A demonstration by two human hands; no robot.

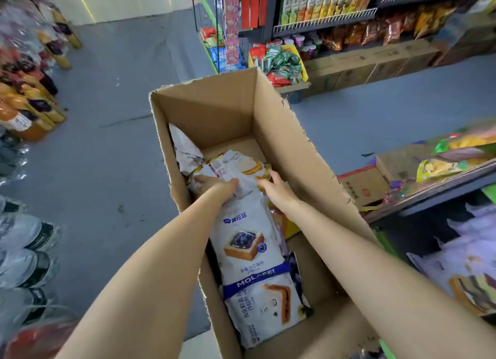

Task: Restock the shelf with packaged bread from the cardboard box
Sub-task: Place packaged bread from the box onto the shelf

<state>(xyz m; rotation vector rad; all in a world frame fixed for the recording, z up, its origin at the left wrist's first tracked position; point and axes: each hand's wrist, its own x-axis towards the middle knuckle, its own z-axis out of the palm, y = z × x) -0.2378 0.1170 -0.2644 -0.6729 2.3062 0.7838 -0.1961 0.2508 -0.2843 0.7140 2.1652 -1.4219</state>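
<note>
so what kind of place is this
Most likely a small grocery or convenience shop: shelves stocked with snack packets, and a cardboard box of packaged bread standing in the aisle.

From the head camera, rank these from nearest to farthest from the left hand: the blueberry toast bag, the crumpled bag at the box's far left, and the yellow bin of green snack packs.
Measured from the left hand:
1. Blueberry toast bag, lying in the cardboard box just below the hand.
2. Crumpled bag, against the box's left wall, beyond the hand.
3. Yellow bin of green snack packs, outside the box, at the far shelf.
</note>
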